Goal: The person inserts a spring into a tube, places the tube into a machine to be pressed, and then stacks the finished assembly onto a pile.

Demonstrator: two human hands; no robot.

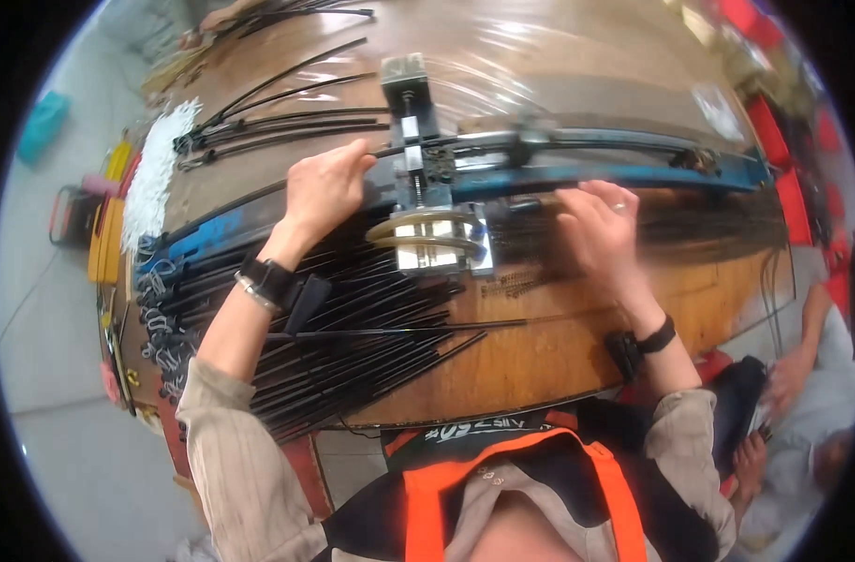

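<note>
Fingertips bent together, your left hand works just left of the metal fixture; your right hand blurs to its right, fingers curled. Whether either grips anything cannot be told. The fixture sits along a blue beam, black rods lying nearer you.

Left forearm slants up and inward, elbow bent. Left hand curled, knuckles up, thumb and forefinger tips close together. Right forearm also leans inward, elbow bent. Right hand a little lower in view, fingers loosely crooked leftward, slightly blurred. Hands well apart.
</note>
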